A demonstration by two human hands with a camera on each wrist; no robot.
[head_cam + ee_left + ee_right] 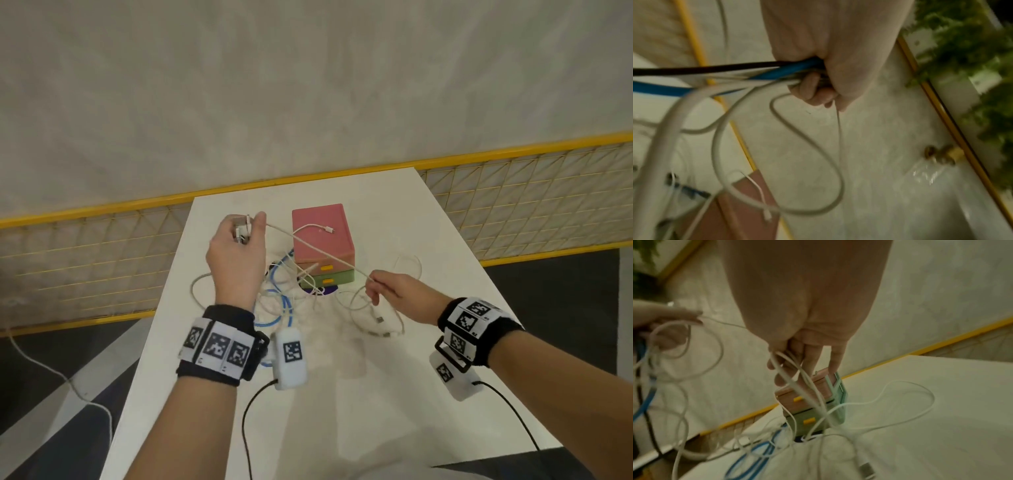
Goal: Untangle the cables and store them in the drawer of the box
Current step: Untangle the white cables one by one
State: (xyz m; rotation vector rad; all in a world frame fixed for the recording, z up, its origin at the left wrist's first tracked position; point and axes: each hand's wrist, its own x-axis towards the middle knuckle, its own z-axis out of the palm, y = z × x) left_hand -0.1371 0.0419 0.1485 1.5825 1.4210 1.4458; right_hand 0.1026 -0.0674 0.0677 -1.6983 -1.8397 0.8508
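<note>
Your left hand [236,253] clenches a bundle of cables [279,301] above the table [394,212] while your right hand [394,291] pinches one white cable [329,255] stretched across the box [322,233]; pulling harder could tighten the knot or drag the box.

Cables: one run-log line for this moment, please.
left hand: grips bundled cable ends | right hand: pinches white cable taut between hands | tangle: on table | box drawers: closed
</note>
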